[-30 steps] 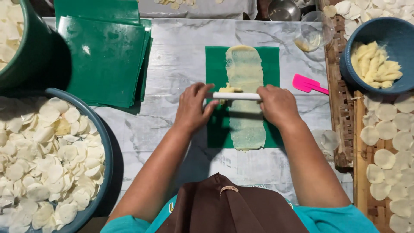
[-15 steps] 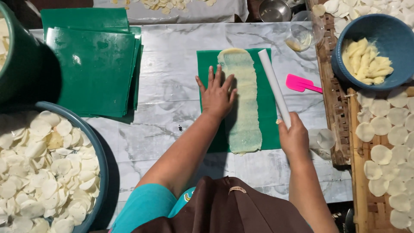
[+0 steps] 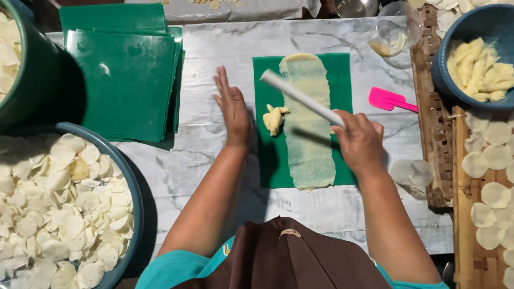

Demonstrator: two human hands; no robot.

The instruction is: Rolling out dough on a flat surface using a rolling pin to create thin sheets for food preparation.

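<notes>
Dough (image 3: pixel 309 139), rolled into a long thin pale strip, lies lengthwise down the middle of a green mat (image 3: pixel 342 80) on the marble surface (image 3: pixel 214 43). A small lump of dough (image 3: pixel 274 119) sits on the mat just beside the strip, on the side toward the left hand (image 3: pixel 233 107). That hand is flat and open, fingers stretched together, holding nothing; its edge rests at the mat's border, close to the lump but apart from the strip. The right hand (image 3: pixel 360 140) is closed around one end of a white rolling rod (image 3: pixel 301 97), which slants across and above the strip; the hand itself hovers over the mat's opposite edge, just beside the strip.

Beyond the mat on the right-hand side lies a pink spatula (image 3: pixel 391 100), and farther that way a blue bowl (image 3: pixel 444 59) holds pale dough pieces. On the left-hand side of the mat, well apart, a stack of green sheets (image 3: pixel 123 80) lies on the surface, and nearer the person a large basin (image 3: pixel 135 198) is filled with thin white rounds.
</notes>
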